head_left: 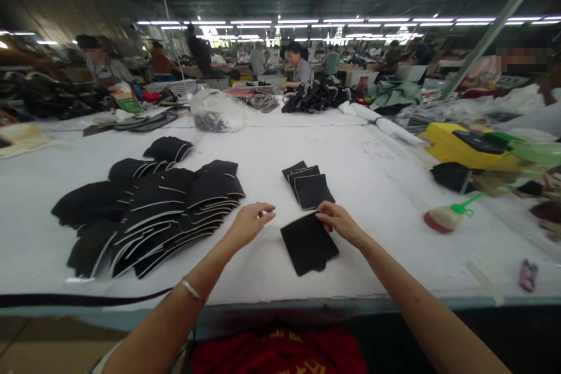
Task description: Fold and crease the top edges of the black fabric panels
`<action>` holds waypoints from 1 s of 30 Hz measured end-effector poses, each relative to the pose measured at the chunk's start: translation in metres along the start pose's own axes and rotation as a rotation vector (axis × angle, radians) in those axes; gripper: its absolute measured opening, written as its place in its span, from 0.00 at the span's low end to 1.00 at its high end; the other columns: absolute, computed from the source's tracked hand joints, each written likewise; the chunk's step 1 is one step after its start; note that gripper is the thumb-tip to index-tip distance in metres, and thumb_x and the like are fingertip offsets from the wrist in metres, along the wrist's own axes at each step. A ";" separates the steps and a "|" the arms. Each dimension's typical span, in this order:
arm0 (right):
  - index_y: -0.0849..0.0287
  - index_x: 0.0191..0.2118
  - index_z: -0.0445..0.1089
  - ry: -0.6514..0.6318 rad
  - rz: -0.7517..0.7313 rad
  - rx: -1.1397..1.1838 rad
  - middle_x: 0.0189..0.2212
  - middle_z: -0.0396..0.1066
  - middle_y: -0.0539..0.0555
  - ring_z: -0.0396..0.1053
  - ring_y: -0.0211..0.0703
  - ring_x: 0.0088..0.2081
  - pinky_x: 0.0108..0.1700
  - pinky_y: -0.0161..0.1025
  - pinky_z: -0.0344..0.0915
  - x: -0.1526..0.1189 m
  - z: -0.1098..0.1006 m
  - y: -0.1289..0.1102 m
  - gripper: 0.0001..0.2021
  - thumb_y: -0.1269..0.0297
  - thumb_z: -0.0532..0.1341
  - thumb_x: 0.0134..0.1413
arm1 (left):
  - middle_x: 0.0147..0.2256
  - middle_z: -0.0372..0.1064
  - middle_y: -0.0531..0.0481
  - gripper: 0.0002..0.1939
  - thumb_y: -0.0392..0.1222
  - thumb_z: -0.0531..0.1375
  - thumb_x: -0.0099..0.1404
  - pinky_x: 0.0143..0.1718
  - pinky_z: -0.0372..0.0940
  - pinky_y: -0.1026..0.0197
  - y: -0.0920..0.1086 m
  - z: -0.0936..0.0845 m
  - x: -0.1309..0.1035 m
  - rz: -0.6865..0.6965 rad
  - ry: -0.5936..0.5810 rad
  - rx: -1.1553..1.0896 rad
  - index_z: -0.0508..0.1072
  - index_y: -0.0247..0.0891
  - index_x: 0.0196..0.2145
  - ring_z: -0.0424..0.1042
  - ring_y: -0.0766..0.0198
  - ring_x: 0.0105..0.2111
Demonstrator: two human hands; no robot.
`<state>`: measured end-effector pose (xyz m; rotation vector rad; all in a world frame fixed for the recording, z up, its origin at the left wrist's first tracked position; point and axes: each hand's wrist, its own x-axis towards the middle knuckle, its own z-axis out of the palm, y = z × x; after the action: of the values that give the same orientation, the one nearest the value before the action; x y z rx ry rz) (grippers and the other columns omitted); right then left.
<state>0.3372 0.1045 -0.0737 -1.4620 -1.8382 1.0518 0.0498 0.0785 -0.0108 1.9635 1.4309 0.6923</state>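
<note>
Both bare forearms reach forward from the lower edge of the view and converge toward the middle. The left hand (250,223) hovers palm down, fingers loosely curled, thumb and forefinger nearly meeting, holding nothing. A thin bracelet circles the left wrist. The right hand (336,220) lies lower, knuckles up, its fingertips pinched together. The right wrist is bare and straight.

Matt black piece (309,242) — cloth-like.
</note>
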 end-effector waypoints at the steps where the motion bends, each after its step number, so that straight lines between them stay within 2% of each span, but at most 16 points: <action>1: 0.56 0.35 0.59 -0.057 -0.014 0.113 0.18 0.60 0.43 0.61 0.36 0.18 0.22 0.33 0.57 -0.008 0.008 -0.005 0.12 0.53 0.58 0.56 | 0.40 0.76 0.45 0.17 0.46 0.56 0.62 0.41 0.64 0.59 0.001 0.008 0.000 -0.018 -0.071 -0.098 0.78 0.35 0.42 0.71 0.61 0.36; 4: 0.57 0.34 0.58 -0.154 -0.026 0.388 0.17 0.60 0.42 0.59 0.34 0.16 0.19 0.30 0.54 -0.032 0.028 -0.020 0.14 0.52 0.61 0.53 | 0.28 0.73 0.49 0.14 0.45 0.59 0.58 0.30 0.62 0.64 0.000 0.023 -0.005 -0.072 -0.315 -0.334 0.79 0.33 0.35 0.67 0.66 0.28; 6: 0.57 0.33 0.59 -0.164 -0.011 0.420 0.16 0.59 0.42 0.58 0.33 0.16 0.19 0.30 0.53 -0.042 0.037 -0.027 0.14 0.53 0.62 0.53 | 0.21 0.67 0.53 0.12 0.44 0.60 0.56 0.23 0.57 0.67 -0.001 0.027 -0.011 -0.118 -0.419 -0.421 0.78 0.31 0.30 0.62 0.69 0.21; 8: 0.57 0.33 0.59 -0.163 -0.005 0.426 0.16 0.59 0.42 0.58 0.33 0.16 0.19 0.30 0.52 -0.049 0.042 -0.033 0.14 0.53 0.62 0.54 | 0.18 0.63 0.55 0.12 0.44 0.62 0.54 0.21 0.56 0.68 -0.001 0.026 -0.018 -0.162 -0.470 -0.454 0.77 0.30 0.28 0.60 0.71 0.20; 14: 0.57 0.33 0.60 -0.185 -0.027 0.432 0.18 0.63 0.44 0.63 0.35 0.18 0.22 0.31 0.54 -0.053 0.052 -0.034 0.13 0.54 0.61 0.55 | 0.21 0.69 0.51 0.12 0.43 0.64 0.50 0.23 0.63 0.68 0.005 0.014 -0.029 -0.295 -0.580 -0.551 0.77 0.29 0.28 0.67 0.69 0.22; 22: 0.57 0.34 0.60 -0.190 -0.021 0.433 0.17 0.66 0.46 0.64 0.38 0.20 0.25 0.33 0.58 -0.056 0.069 -0.023 0.12 0.54 0.59 0.57 | 0.17 0.69 0.50 0.09 0.41 0.63 0.46 0.21 0.64 0.67 -0.009 0.025 -0.033 -0.422 -0.616 -0.624 0.74 0.31 0.23 0.69 0.67 0.19; 25: 0.56 0.36 0.60 -0.156 -0.028 0.347 0.17 0.66 0.46 0.65 0.40 0.20 0.25 0.34 0.60 -0.059 0.072 -0.025 0.10 0.55 0.57 0.59 | 0.14 0.66 0.53 0.07 0.40 0.61 0.46 0.18 0.60 0.69 -0.015 0.030 -0.033 -0.416 -0.568 -0.591 0.72 0.32 0.21 0.65 0.70 0.15; 27: 0.57 0.42 0.62 -0.062 -0.122 0.174 0.23 0.68 0.48 0.65 0.39 0.22 0.28 0.36 0.62 -0.063 0.070 -0.033 0.09 0.59 0.57 0.59 | 0.13 0.63 0.55 0.06 0.39 0.59 0.46 0.16 0.57 0.70 -0.018 0.031 -0.033 -0.393 -0.509 -0.587 0.71 0.33 0.20 0.62 0.72 0.14; 30: 0.54 0.50 0.64 -0.015 -0.388 -0.109 0.42 0.68 0.55 0.65 0.36 0.26 0.33 0.38 0.66 -0.067 0.068 -0.050 0.13 0.64 0.59 0.59 | 0.13 0.62 0.56 0.06 0.40 0.59 0.48 0.16 0.55 0.71 -0.018 0.030 -0.032 -0.370 -0.492 -0.614 0.70 0.33 0.20 0.60 0.73 0.13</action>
<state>0.2719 0.0191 -0.0650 -1.0919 -2.1076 0.7836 0.0511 0.0468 -0.0462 1.2329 1.0648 0.3750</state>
